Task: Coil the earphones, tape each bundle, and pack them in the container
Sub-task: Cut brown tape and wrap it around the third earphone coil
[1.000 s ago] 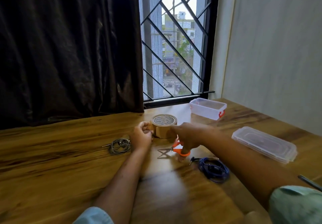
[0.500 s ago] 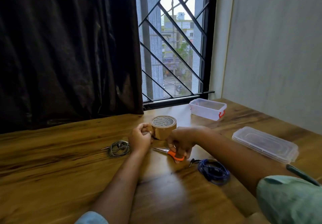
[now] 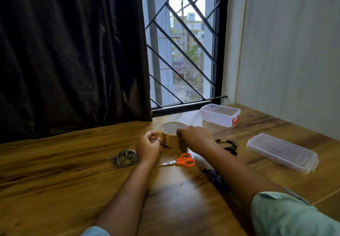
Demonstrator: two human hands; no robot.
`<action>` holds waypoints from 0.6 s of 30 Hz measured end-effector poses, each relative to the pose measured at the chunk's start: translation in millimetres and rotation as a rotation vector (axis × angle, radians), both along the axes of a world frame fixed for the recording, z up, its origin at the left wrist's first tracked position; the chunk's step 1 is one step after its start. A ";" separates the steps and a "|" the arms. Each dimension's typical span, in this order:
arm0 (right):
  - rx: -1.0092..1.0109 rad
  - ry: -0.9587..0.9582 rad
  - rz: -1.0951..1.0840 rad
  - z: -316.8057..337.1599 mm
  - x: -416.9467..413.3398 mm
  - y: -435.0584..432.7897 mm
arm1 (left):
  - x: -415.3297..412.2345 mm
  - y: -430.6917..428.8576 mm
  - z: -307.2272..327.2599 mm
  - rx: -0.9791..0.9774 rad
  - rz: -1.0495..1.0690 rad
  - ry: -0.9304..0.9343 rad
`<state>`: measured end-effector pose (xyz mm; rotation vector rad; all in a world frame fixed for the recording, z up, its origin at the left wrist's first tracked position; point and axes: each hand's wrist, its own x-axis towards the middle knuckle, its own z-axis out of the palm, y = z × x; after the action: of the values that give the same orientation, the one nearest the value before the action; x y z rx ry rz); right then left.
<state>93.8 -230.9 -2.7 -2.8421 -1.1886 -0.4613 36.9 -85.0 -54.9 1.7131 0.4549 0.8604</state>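
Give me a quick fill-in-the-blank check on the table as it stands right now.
1. The scissors lying on the table have ____ handles.
2. Both the left hand and the right hand are at the roll of brown ____.
3. The clear container by the window has its lid ____.
4. The grey coiled earphones lie beside the ____ hand.

Missing words: orange; tape; off; left

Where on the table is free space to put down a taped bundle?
Bare wood lies left of the grey earphones, and between the container and the lid. It is crowded around the tape roll, both hands and the scissors.
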 end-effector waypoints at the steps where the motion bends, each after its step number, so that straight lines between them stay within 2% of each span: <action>1: -0.002 -0.006 -0.009 0.9 0.6 -0.2 | -0.7 -1.2 0.5 0.002 -0.010 -0.002; 6: -0.056 -0.055 -0.066 4.2 4.0 -0.1 | -4.6 -5.8 1.8 0.025 0.026 -0.069; 9: -0.060 -0.015 -0.166 6.1 8.9 -3.3 | -7.1 -8.3 3.4 0.003 0.027 -0.128; 13: -0.084 0.009 -0.259 15.1 2.3 -11.4 | -10.5 -14.7 4.3 0.079 -0.021 -0.155; 15: 0.063 0.061 -0.226 22.1 -5.5 -8.3 | -12.9 -17.0 4.5 0.091 -0.028 -0.177; 18: 0.516 0.317 -0.036 32.4 -20.1 6.7 | -20.7 -25.3 6.3 0.102 -0.017 -0.178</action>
<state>73.6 -224.1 29.7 -2.3797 -0.8171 -0.2547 16.2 -110.3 -48.6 1.7124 0.2799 1.0291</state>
